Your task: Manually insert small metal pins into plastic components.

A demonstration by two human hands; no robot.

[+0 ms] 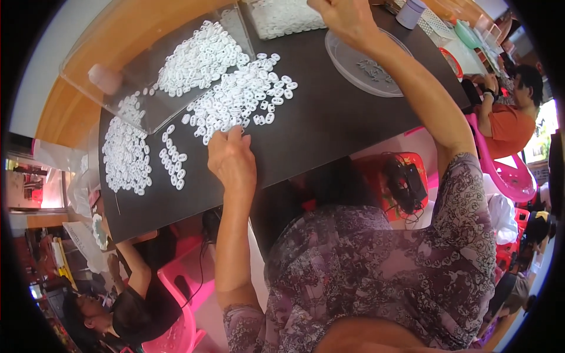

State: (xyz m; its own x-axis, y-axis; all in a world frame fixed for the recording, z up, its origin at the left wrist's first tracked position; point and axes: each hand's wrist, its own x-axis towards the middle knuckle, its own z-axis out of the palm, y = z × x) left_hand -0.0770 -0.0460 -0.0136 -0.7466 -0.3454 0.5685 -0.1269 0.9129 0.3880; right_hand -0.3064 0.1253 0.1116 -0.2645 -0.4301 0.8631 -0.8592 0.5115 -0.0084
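On table: main pile left of middle, left hand at its near edge. Farther left, loose group, then side pile. Behind main pile, box; back pile showing through wall, inside or beyond unclear. Right of box, tub, right hand, then dish with parts in it. Jar behind dish. Near side, right: stool, cable on top.

white oval pieces, holed | loose jumbled heap, mid tabletop, strays at right side | left pile, tabletop's left end | small cluster, staggered rows, between
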